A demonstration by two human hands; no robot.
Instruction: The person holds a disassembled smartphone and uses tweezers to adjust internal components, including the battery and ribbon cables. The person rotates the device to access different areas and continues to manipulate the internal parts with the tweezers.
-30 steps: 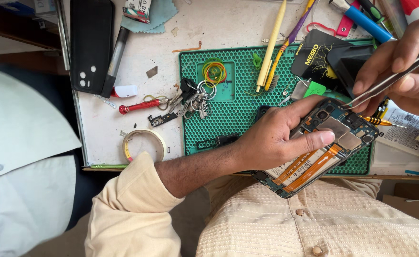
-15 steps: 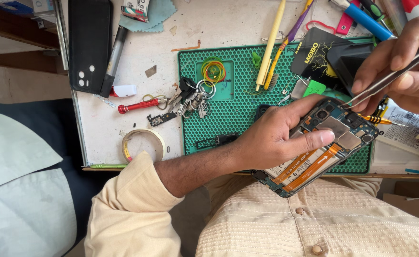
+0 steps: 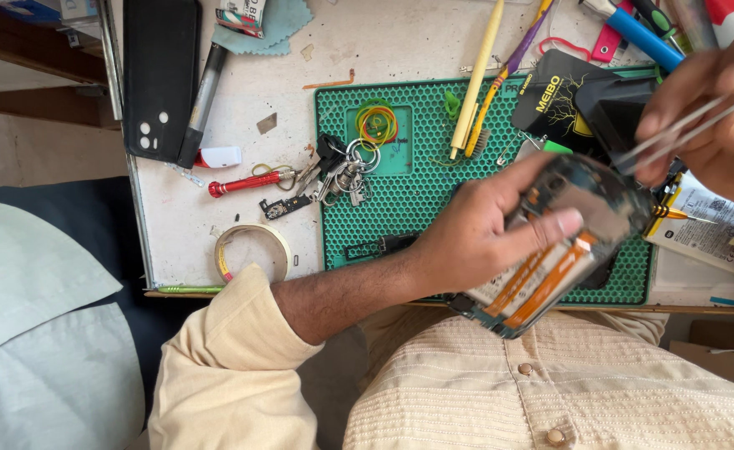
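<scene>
**Opened phone in left hand, tweezers in right**

Work surface first: white bench (image 3: 242, 100) w/ a green honeycomb mat (image 3: 417, 196) on it. Off the mat, a black phone back cover (image 3: 160, 77) lies top left, a roll of pale tape (image 3: 252, 252) near the front edge, a small red screwdriver (image 3: 242, 183) betw. them. On the mat: bunch of keys (image 3: 338, 173), coloured rubber bands (image 3: 375, 123), a cream spudger (image 3: 477, 77) lying at a slant.

Key relation: the opened phone (image 3: 550, 250) is held over the mat's front right part, above the lap. Long axis runs diagonally, lower left to upper right, the upper end pointing at the right hand. Left hand (image 3: 475, 233) is on it, wrapped round w/ thumb across the open face. Right hand (image 3: 721, 117) is just beyond the upper end, apart from it, fingers pinched on thin metal tweezers (image 3: 688, 125) whose tips aim down-left toward the phone's top.

Phone's look: back off, insides showing, orange flex strips along its length, dark boards at the upper end. Image blurred there, so fine parts can't be told.
</scene>
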